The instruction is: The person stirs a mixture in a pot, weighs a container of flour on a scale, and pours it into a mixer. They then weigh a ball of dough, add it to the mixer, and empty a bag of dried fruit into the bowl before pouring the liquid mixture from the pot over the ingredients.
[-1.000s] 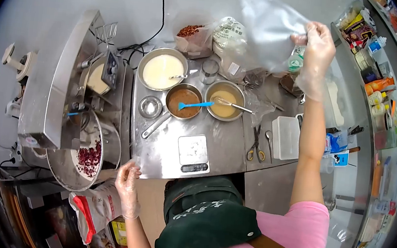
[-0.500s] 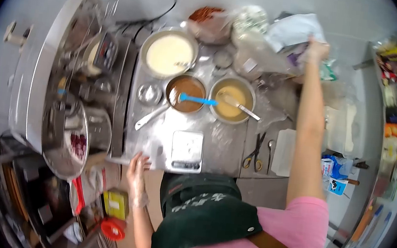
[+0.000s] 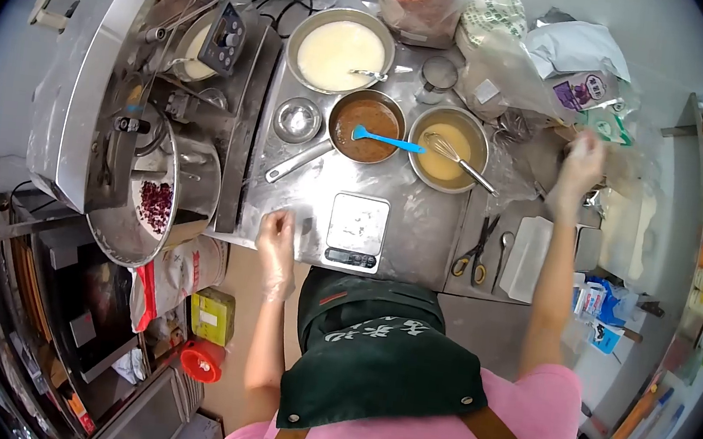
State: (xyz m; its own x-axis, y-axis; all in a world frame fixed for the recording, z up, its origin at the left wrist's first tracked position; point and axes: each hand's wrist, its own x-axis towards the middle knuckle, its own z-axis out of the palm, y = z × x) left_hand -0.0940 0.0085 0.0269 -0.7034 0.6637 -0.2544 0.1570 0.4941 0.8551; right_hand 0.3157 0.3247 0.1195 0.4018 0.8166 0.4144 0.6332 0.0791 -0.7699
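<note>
The clear-gloved left hand (image 3: 277,242) is hovering, fingers curled, beside a square white-topped digital scale (image 3: 358,225) resting on the steel table (image 3: 419,232); the blurred right hand (image 3: 581,169) is hovering near a green-and-clear plastic bag (image 3: 612,127). I can't tell if either is gripping.

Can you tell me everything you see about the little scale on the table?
The scale is flat and roughly square, with a shiny, pale top plate that looks like metal or glass. Blotchy marks show on the plate; I can't tell smudges from reflections. A dark strip with buttons runs along the edge nearest the person. It lies flat on the steel table, near the front edge. The gloved left hand is beside it, not touching.
</note>
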